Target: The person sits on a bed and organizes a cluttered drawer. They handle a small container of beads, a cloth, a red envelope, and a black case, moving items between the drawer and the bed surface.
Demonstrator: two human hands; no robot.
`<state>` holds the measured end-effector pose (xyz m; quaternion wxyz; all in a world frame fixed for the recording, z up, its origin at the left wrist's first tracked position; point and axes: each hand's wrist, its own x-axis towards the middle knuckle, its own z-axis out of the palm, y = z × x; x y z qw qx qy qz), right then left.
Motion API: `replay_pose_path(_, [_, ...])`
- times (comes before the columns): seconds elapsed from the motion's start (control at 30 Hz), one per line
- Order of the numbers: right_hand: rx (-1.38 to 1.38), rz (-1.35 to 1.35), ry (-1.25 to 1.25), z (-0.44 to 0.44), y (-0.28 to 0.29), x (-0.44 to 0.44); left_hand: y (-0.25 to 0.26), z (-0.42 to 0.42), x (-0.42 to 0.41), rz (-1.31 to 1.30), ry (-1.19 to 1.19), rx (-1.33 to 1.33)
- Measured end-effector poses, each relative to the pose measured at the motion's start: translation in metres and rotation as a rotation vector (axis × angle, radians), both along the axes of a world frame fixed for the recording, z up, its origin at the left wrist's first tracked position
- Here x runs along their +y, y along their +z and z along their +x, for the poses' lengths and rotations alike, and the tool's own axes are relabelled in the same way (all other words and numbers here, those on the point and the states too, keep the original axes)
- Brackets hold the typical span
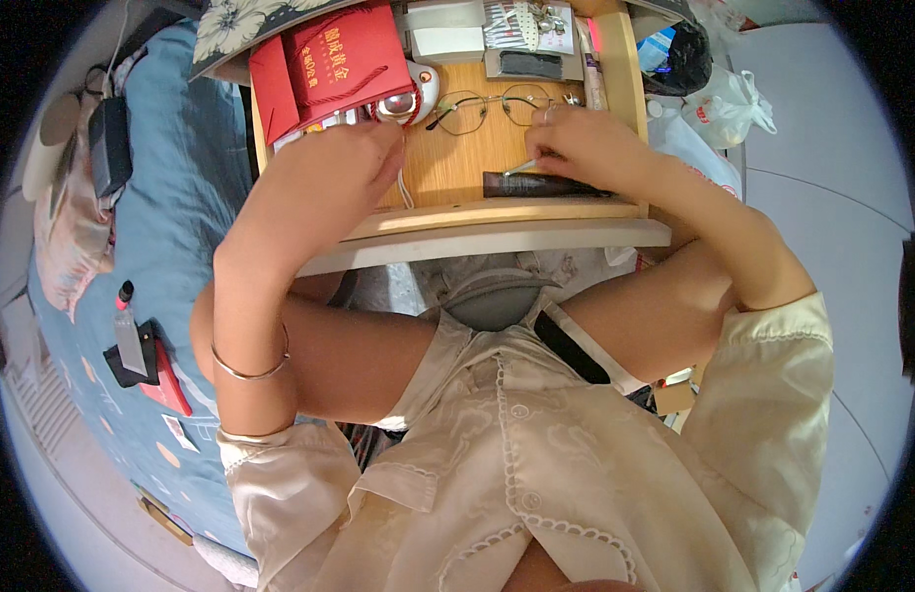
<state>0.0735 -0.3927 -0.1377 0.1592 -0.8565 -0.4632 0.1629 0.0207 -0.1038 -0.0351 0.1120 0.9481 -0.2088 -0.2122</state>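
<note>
An open wooden drawer [457, 213] lies before me. My left hand [346, 166] is over its left part, by a red paper bag [339, 59] with rope handles and a white rounded device [425, 85]; its fingertips are hidden, so a hold cannot be made out. My right hand [576, 144] has curled fingers around a thin silvery item [521, 168], above a dark flat case [531, 185]. Wire-framed eyeglasses [465, 112] rest between the hands. Behind them are a white box [448, 43], a grey tray [568, 70] with a black item, and several hair clips [505, 29].
The bed with blue bedding [183, 148] is at left, carrying a black power adapter [110, 144], a black pouch [124, 362] and a red flat item [169, 385]. Plastic bags [727, 111] stand right of the drawer. My thighs are under the drawer's front edge.
</note>
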Motion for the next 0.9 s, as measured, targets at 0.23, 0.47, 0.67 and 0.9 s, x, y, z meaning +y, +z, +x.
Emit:
replay_pose_path(0.23, [0.338,0.166,-0.202,0.03,0.016,0.002,0.01,-0.002,0.021,-0.12,0.063,-0.071])
replay_pose_path(0.47, [0.493,0.21,-0.292,0.023,0.025,0.017,0.031,-0.001,0.062,-0.024,0.253,0.078])
replay_pose_path(0.67, [0.537,0.183,-0.194,0.025,0.017,0.035,0.032,-0.009,0.086,-0.006,0.281,0.117])
replay_pose_path(0.9, [0.785,0.294,-0.216,0.005,-0.002,0.057,0.036,-0.01,0.093,-0.055,0.274,0.079])
